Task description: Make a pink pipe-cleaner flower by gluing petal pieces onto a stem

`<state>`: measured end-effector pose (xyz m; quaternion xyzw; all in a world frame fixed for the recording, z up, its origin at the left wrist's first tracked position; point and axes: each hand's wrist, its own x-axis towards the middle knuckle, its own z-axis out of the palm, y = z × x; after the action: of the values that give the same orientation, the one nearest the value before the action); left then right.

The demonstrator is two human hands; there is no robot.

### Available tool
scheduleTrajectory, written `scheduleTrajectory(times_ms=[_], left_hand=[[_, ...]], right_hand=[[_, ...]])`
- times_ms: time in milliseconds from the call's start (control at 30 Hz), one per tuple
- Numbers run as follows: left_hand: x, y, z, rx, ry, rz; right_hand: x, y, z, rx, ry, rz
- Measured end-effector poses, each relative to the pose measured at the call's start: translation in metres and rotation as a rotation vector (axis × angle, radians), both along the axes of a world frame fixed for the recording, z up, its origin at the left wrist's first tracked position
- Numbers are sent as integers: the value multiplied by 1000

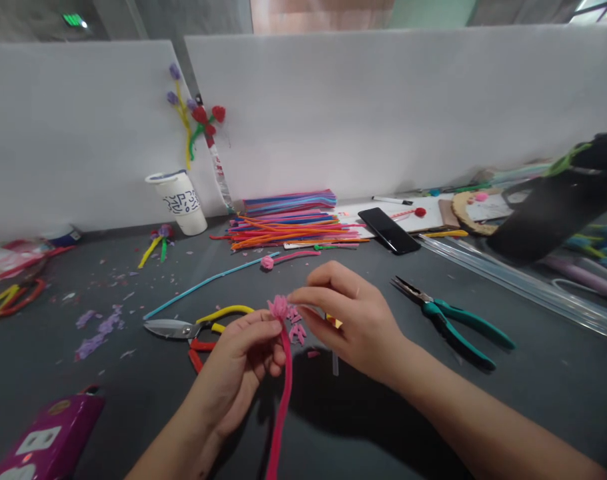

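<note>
Between thumb and fingers, my left hand (248, 350) pinches a pink pipe-cleaner flower (278, 307) just below its ruffled head. Its long pink stem (285, 400) hangs down toward the bottom edge. My right hand (346, 313) is at the right side of the flower head, thumb and fingertips close together; what they hold, if anything, is too small to tell. Pink petal pieces (297, 332) lie on the table behind the flower. Scissors (183, 329) with red and yellow handles lie partly behind my left hand.
Pliers (451, 320) lie at right. Farther back are a pipe-cleaner bundle (288, 227), a phone (389, 231), a white cup (181, 203) and a finished pink flower (267, 263). A black bottle (548, 207) leans at right; a purple box (51, 437) sits front left.
</note>
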<state>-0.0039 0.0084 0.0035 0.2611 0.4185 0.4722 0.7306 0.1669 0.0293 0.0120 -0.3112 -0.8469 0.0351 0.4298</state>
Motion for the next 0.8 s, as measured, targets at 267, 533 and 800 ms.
scheduleTrajectory(times_ms=[267,533,800], left_hand=[[-2,1,-2,-23,-5,-53],[-3,0,-3,-28,49,-104],[-3,3,-2,-4,106,-76]], right_hand=[[3,1,2,169,-261,3],[3,2,2,226,-344,-7],[1,3,1,-46,-118,-22]])
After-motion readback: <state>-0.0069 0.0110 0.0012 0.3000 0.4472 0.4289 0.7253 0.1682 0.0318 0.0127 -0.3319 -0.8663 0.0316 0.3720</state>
